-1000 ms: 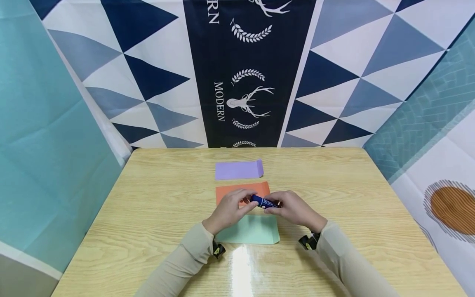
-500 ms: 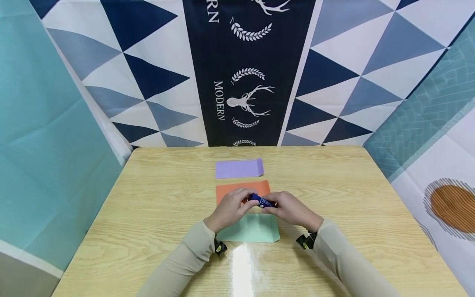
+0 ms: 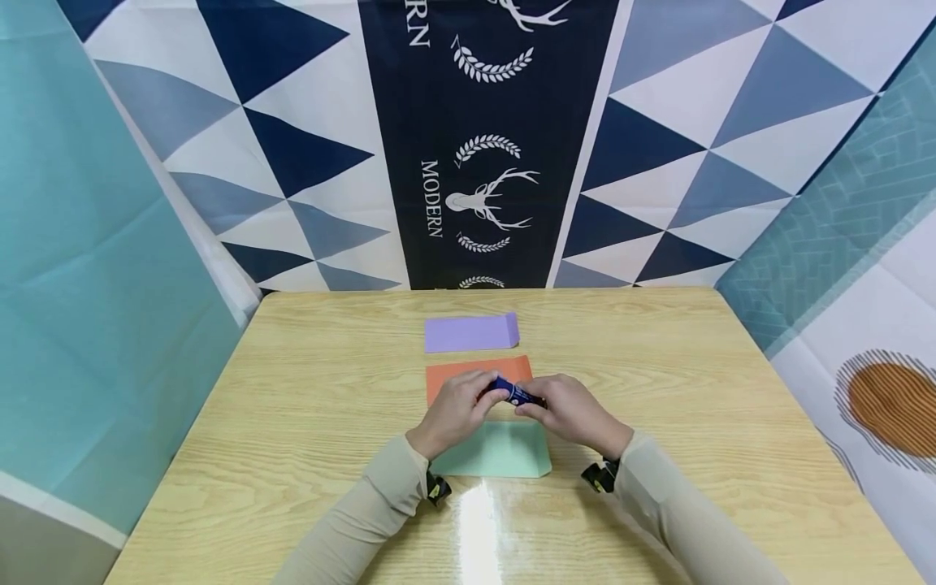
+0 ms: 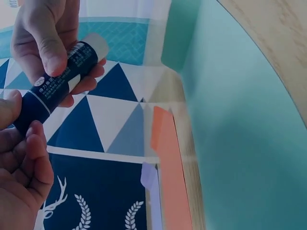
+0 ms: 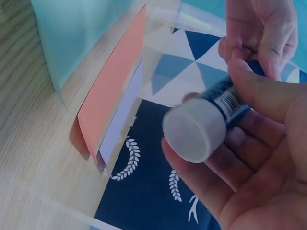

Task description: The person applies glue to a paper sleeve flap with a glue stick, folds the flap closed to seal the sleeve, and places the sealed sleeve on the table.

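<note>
Both hands hold a dark blue glue stick point(image 3: 519, 396) with a whitish base, raised over the envelopes. The left hand point(image 3: 453, 413) pinches its plain blue cap end between thumb and fingers. In the left wrist view, a thin pale line marks the cap's edge on the glue stick point(image 4: 57, 88). The right hand point(image 3: 578, 413) grips the printed body, its thumb along one side. The white base of the glue stick point(image 5: 192, 132) faces the right wrist camera. Below the hands lie an orange envelope point(image 3: 457, 375) and a mint green envelope point(image 3: 504, 457), both partly covered by the hands.
Farther back on the wooden table point(image 3: 307, 406) lies a purple envelope point(image 3: 468, 334), its flap at the right. A patterned cloth point(image 3: 483, 106) hangs behind the table's far edge. Teal cloth point(image 3: 110, 260) hangs at the left side.
Both hands keep hold of the glue stick. The right hand has shifted slightly left toward the left hand, and the glue stick's tilt has changed a little. The envelopes stay in place.
</note>
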Available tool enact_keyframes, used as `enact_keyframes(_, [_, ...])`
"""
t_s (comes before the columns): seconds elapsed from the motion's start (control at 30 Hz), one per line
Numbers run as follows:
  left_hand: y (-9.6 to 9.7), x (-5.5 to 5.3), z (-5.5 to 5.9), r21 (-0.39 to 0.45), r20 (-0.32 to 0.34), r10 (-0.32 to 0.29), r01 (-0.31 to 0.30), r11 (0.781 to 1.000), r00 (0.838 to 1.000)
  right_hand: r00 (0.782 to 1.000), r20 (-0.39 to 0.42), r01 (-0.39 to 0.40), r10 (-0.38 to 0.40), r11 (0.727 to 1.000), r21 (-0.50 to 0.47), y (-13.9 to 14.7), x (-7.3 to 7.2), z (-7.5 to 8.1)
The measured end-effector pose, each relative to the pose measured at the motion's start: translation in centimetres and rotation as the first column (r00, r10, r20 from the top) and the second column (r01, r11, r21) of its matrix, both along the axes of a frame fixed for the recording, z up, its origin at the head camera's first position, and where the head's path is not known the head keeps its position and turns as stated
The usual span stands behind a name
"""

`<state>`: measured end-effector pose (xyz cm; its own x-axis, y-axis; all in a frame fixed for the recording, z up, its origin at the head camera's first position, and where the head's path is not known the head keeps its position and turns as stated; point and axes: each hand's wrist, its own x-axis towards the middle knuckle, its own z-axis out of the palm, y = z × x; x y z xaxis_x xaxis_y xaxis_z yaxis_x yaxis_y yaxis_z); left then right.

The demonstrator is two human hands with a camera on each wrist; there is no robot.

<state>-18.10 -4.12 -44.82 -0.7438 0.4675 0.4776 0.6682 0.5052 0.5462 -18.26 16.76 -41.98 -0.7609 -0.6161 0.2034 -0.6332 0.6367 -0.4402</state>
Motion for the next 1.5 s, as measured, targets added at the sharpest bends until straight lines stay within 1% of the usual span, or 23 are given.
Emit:
enact_keyframes(0.13, [0.2,-0.1,0.2,0.008,0.001,0.018,-0.018,1.000,1.000,0.996,-0.089,0.024,-0.024,1.000,0.006,-0.2,0.1,0.1])
enact_keyframes(0.2, [0.2,-0.2,0.3,0.019,0.016,0.049,-0.049,0.999,0.999,0.989,-0.145,0.042,-0.041,0.999,0.006,-0.5,0.1,0.2])
enact_keyframes(0.27, [0.1,-0.5,0.4,0.037,0.057,0.085,-0.087,0.996,0.995,0.982,-0.185,0.051,-0.048,0.999,0.010,-0.8,0.1,0.3])
enact_keyframes(0.37, [-0.3,-0.8,0.5,0.090,0.167,0.103,-0.119,0.989,0.981,0.976,-0.214,0.052,-0.044,0.998,0.030,-1.1,0.0,0.3])
enact_keyframes(0.43, [-0.5,-1.0,0.5,0.115,0.239,0.076,-0.106,0.988,0.968,0.979,-0.200,0.046,-0.036,0.998,0.047,-1.0,0.0,0.2])
enact_keyframes(0.47, [-0.6,-1.0,0.6,0.119,0.265,0.056,-0.090,0.989,0.963,0.981,-0.191,0.044,-0.033,0.998,0.053,-0.8,0.0,0.1])
enact_keyframes(0.53, [-0.7,-1.1,0.6,0.112,0.285,0.027,-0.061,0.992,0.958,0.985,-0.169,0.037,-0.026,0.997,0.066,-0.5,-0.1,0.0])
enact_keyframes(0.63, [-0.8,-1.1,0.6,0.080,0.238,0.004,-0.024,0.996,0.971,0.992,-0.121,0.029,-0.021,0.998,0.062,-0.2,-0.1,-0.2])
enact_keyframes(0.73, [-0.8,-1.0,0.6,0.069,0.187,-0.026,0.013,0.998,0.982,0.998,-0.056,0.026,-0.024,0.999,0.032,0.0,-0.2,-0.3])
enact_keyframes(0.8, [-0.9,-1.0,0.7,0.071,0.171,-0.056,0.044,0.997,0.984,0.999,-0.017,0.029,-0.029,1.000,0.008,0.1,-0.3,-0.2])
enact_keyframes(0.83, [-0.9,-1.0,0.7,0.073,0.172,-0.071,0.059,0.996,0.983,0.999,0.001,0.032,-0.032,0.999,-0.002,0.1,-0.3,-0.1])
enact_keyframes(0.9, [-1.0,-1.0,0.8,0.062,0.182,-0.083,0.073,0.995,0.980,0.999,0.025,0.035,-0.035,0.999,-0.012,0.1,-0.4,0.1])
enact_keyframes(0.97, [-1.1,-0.9,1.0,0.049,0.202,-0.077,0.069,0.996,0.976,0.999,0.042,0.032,-0.032,0.999,-0.013,0.2,-0.5,0.2])
enact_keyframes(1.1, [-1.1,-0.9,1.2,0.022,0.259,-0.042,0.038,0.999,0.965,0.998,0.062,0.032,-0.032,0.999,-0.007,0.3,-0.5,0.1])
enact_keyframes(1.27, [-1.2,-1.0,1.3,0.004,0.290,-0.008,0.008,1.000,0.957,0.995,0.085,0.055,-0.054,0.999,-0.001,0.5,-0.4,-0.1])
enact_keyframes(1.4, [-1.3,-1.0,1.3,0.031,0.313,-0.017,0.008,0.999,0.950,0.992,0.101,0.077,-0.077,0.997,0.003,0.9,-0.3,-0.2])
enact_keyframes(1.5, [-1.3,-1.0,1.3,0.055,0.332,-0.039,0.022,0.998,0.942,0.992,0.102,0.075,-0.074,0.997,-0.004,1.0,-0.3,-0.2])
